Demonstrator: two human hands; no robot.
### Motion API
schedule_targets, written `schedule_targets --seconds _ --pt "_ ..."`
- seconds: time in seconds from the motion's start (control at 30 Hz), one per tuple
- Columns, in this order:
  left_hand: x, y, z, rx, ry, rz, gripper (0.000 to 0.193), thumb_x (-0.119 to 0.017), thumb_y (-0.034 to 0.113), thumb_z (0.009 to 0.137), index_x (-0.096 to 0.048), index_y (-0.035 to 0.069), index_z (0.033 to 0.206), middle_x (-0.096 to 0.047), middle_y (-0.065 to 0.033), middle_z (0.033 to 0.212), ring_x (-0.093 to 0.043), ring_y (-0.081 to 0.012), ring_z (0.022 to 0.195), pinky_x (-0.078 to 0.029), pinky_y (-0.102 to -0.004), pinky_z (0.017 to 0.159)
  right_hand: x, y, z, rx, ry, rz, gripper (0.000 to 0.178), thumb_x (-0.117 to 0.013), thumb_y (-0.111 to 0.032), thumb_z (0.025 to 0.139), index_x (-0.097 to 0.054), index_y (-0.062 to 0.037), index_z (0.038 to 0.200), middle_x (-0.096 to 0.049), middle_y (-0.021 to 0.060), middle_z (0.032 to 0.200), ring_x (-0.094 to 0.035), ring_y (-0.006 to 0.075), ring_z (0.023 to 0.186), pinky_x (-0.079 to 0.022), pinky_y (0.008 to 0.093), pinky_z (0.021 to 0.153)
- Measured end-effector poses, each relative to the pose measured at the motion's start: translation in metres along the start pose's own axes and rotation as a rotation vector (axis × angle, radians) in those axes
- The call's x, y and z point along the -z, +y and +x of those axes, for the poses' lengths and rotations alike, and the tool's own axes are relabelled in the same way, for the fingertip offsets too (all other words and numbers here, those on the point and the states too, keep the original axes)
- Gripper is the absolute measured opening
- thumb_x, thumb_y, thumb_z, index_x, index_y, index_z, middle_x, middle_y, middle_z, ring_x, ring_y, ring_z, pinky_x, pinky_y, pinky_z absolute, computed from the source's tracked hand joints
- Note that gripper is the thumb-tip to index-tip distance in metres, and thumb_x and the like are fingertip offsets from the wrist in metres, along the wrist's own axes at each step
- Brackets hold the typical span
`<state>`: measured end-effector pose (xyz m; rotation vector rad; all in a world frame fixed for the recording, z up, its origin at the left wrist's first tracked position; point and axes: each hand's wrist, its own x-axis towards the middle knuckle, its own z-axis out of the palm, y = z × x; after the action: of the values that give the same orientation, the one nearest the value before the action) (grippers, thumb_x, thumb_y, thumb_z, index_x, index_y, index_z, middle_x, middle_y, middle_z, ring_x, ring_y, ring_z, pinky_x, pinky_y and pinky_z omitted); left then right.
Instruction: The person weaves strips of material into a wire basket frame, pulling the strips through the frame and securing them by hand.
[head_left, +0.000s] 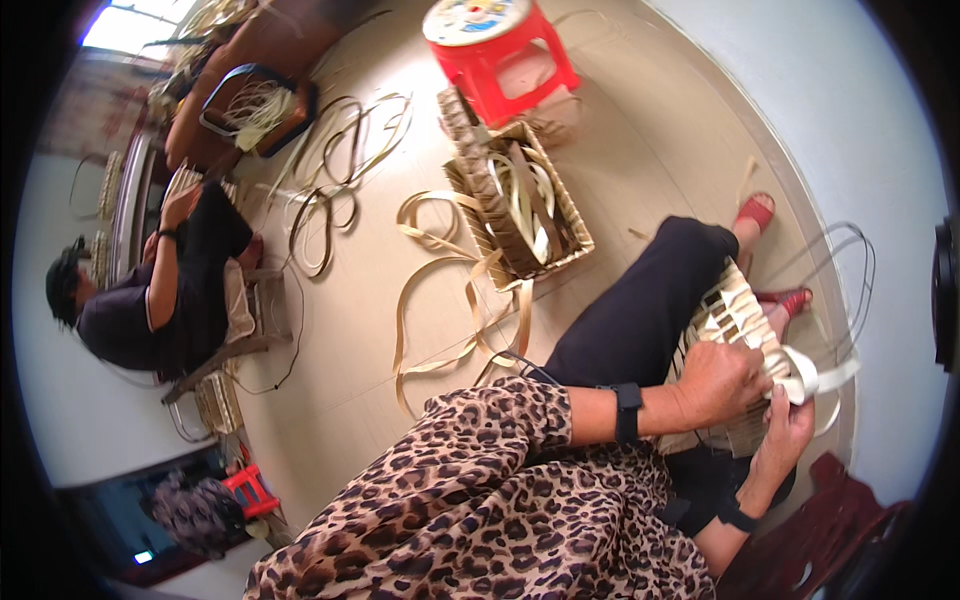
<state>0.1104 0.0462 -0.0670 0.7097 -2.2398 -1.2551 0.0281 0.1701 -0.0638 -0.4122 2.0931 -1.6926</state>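
A partly woven piece point(735, 305) of cream strips, open-gridded in places, lies across my lap. My left hand point(722, 385) is curled in a fist at its edge, fingertips turned away, and seems to grip the weaving there. Close beside it, my right hand point(785, 435) pinches a pale flat strip point(805, 378) between thumb and fingers. This strip bends in a loop just past both hands, and its loose end sticks out toward the wall. The far side of the weaving is hidden by my hands.
A woven basket point(575, 225) holding coiled strips stands on the floor, near a red stool point(505, 60). Loose strips point(400, 310) trail across the tiles. At left a seated person point(160, 310) works by a dark tub of strips point(258, 110). A white wall point(850, 110) rises at right.
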Motion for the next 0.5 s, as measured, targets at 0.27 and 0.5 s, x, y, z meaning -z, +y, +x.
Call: schedule_targets --seconds 0.27,0.5 --pt "0.01 -0.003 -0.001 -0.024 -0.03 -0.026 0.031 -0.069 0.029 0.071 -0.055 0.005 0.057 -0.053 -0.0137 0.052 -0.056 -0.0315 0.049 -0.043 -0.0384 0.043 -0.002 -0.011 -0.01 -0.007 -0.105 -0.027 0.02 -0.061 -0.009 0.084 -0.057 -0.0005 0.102 -0.057 -0.0004 0.092 -0.051 0.0076 0.086 -0.04 0.022 0.08" --pt "0.034 -0.003 -0.009 -0.056 -0.094 -0.264 0.018 -0.067 0.015 0.074 -0.056 0.002 0.069 -0.054 -0.0129 0.054 -0.056 -0.0256 0.047 -0.043 -0.0342 0.044 -0.012 -0.008 -0.022 0.027 0.017 -0.007 0.016 -0.062 -0.012 0.085 -0.06 -0.0017 0.098 -0.057 -0.0045 0.083 -0.043 0.0013 0.069 -0.034 0.016 0.062"
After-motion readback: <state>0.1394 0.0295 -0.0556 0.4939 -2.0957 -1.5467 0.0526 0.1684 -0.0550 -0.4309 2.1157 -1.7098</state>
